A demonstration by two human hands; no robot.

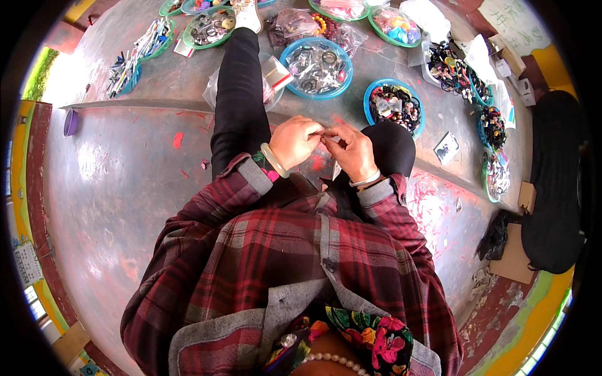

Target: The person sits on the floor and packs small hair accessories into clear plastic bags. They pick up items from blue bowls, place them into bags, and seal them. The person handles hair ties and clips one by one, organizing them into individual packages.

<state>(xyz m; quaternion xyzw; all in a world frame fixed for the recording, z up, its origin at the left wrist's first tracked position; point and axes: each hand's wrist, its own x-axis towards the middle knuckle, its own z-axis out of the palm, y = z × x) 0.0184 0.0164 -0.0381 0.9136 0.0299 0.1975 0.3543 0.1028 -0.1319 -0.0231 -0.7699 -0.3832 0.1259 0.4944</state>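
On the near side of the blue basket (318, 96), I see the left hand (295, 143) and right hand (352, 153) pinching a small piece (323, 134) between them, mostly hidden. I judge it mid-handling, its finish unclear; the basket's many metal pieces (315, 66) lie untouched.

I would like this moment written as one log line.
left hand: fingers bent | right hand: fingertips near left's | anything pinched: too small to tell | ahead: blue basket of assorted small pieces

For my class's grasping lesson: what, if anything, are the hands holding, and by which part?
The left hand and right hand meet, seemingly pinching something too small to identify; its held part cannot be told.
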